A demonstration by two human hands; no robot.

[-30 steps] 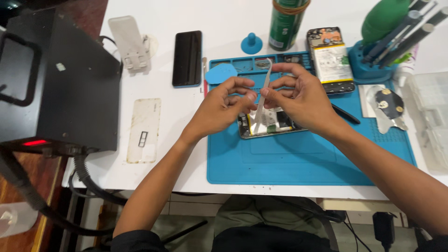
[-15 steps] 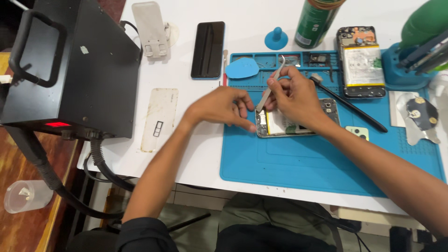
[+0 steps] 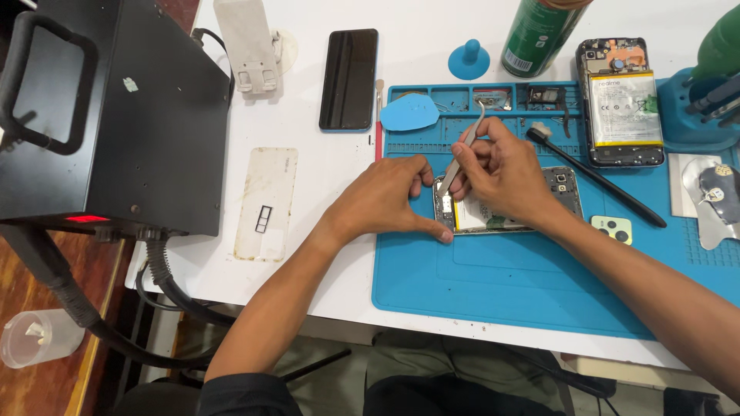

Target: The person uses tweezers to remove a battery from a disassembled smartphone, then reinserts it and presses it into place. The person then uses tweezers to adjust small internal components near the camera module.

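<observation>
Metal tweezers [image 3: 461,152] now point down at the opened phone [image 3: 505,202]; a moment ago we held a small part up above it, and now both hands have dropped onto the work, so the fine picking has moved inside the frame. Our left hand [image 3: 385,202] presses fingers against the phone's end, holding nothing. Our right hand [image 3: 501,171] pinches the tweezers. The phone lies backless on the blue mat [image 3: 493,285] on the table [image 3: 324,166], its innards exposed.

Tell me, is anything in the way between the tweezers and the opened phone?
Nothing visible is. The right hand points the tweezers straight down at the opened phone on the blue mat. The left hand only steadies the phone's left end.
</observation>
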